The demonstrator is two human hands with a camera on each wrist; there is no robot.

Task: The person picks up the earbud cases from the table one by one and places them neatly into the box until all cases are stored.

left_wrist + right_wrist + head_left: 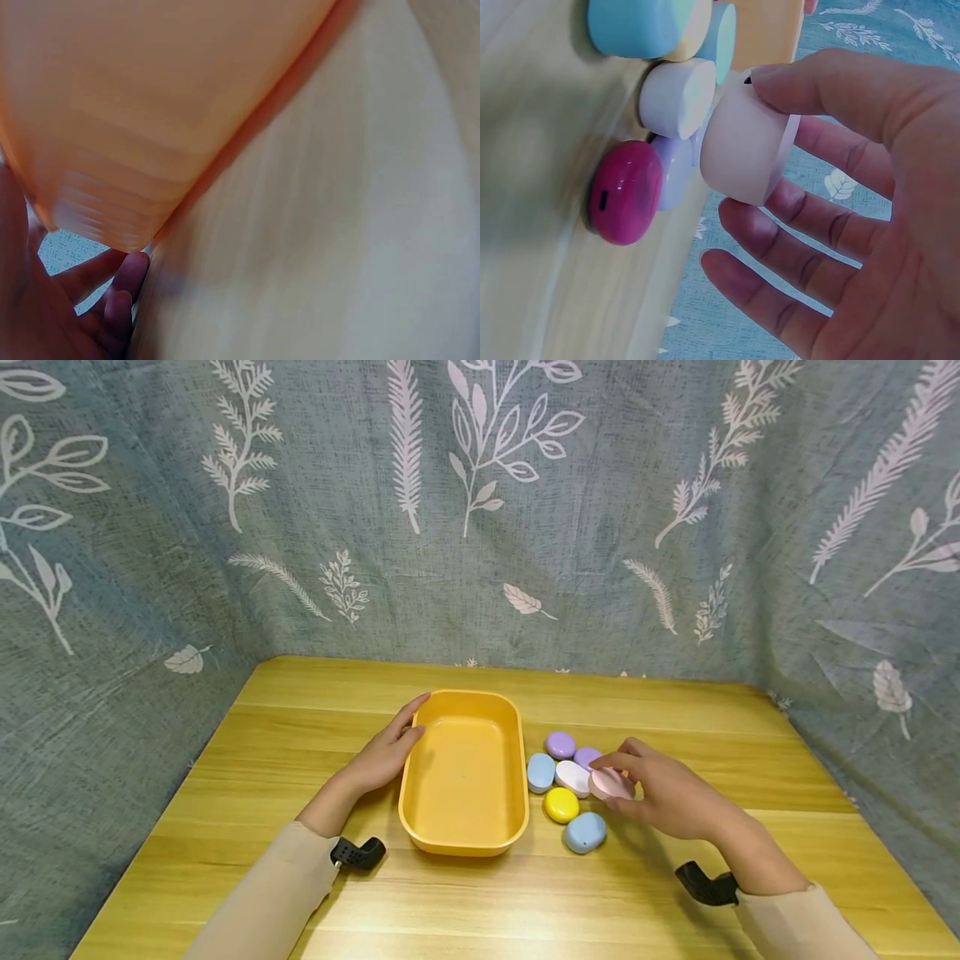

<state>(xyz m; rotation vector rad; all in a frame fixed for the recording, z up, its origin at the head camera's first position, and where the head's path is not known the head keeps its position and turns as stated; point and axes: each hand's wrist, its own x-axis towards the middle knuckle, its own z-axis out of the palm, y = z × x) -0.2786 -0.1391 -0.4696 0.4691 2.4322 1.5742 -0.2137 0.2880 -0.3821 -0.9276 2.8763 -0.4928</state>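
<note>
A deep yellow plastic bin [463,846] stands on the table. My left hand [382,756] holds its left side near the far corner, thumb at the rim and fingers along the outer wall; the left wrist view shows the bin's outer side [150,97]. My right hand [667,789] pinches a pale pink rounded case [739,150] between thumb and fingers, its small black slot beside the thumb. Beside it lie a white case [572,778], purple cases [560,745], blue cases [585,832] and a yellow case [562,805]. A magenta case [626,193] shows only in the right wrist view.
The wooden table [300,693] carries everything. A patterned grey-blue cloth [337,485] hangs behind it and at both sides. The group of cases sits close to the bin's right wall. Each wrist wears a black device [360,853].
</note>
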